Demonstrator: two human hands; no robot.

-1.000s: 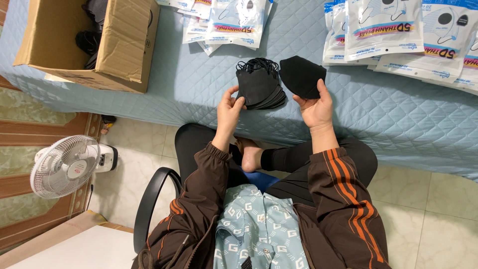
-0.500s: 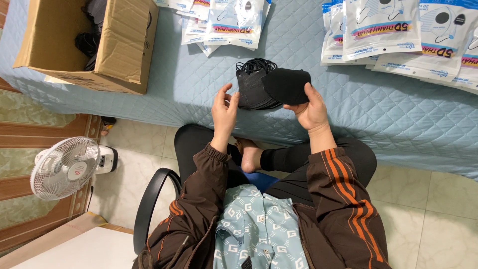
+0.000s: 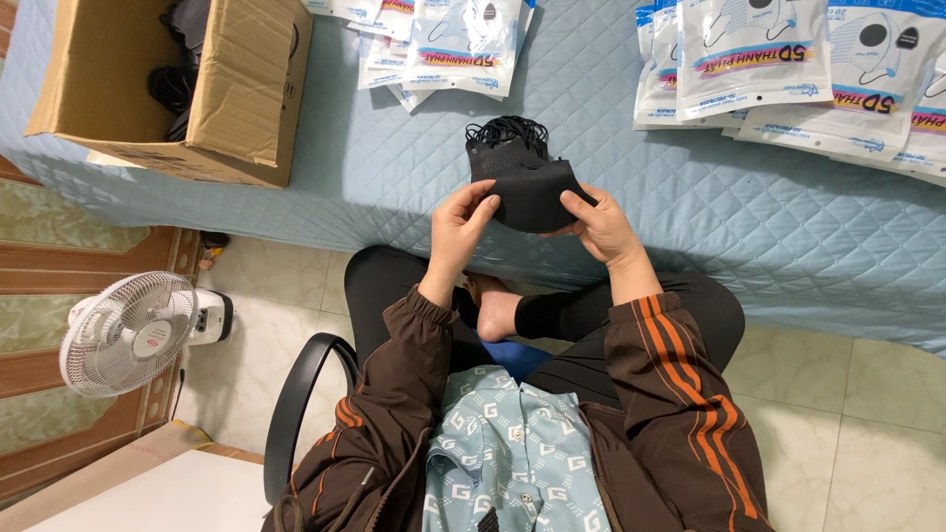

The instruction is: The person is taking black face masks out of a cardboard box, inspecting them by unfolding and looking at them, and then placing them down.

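— What are you holding just above the middle of the frame?

— You are holding a stack of black face masks (image 3: pixel 524 182), ear loops bunched at its top, over the near edge of the bed (image 3: pixel 414 177). Your left hand (image 3: pixel 461 225) is pinching the stack's left side, its fingers (image 3: pixel 487 205) clamped on the fabric; your right hand (image 3: pixel 603 225) is gripping the right side, fingers closed on it too.

— How far along are things looking?

— Judging by what is lying around, partway: the masks are sitting gathered and squared in your hands, none of them in a packet. More dark masks are showing inside the open cardboard box (image 3: pixel 236 94) at the upper left.

— And around you?

— White printed mask packets are lying in a pile at top centre (image 3: pixel 463 39) and a bigger spread at the upper right (image 3: pixel 788 59), all on the blue quilted cover. You are sitting cross-legged on a black chair (image 3: pixel 296 414) over pale floor tiles, with a small white fan (image 3: pixel 128 335) standing at the left.
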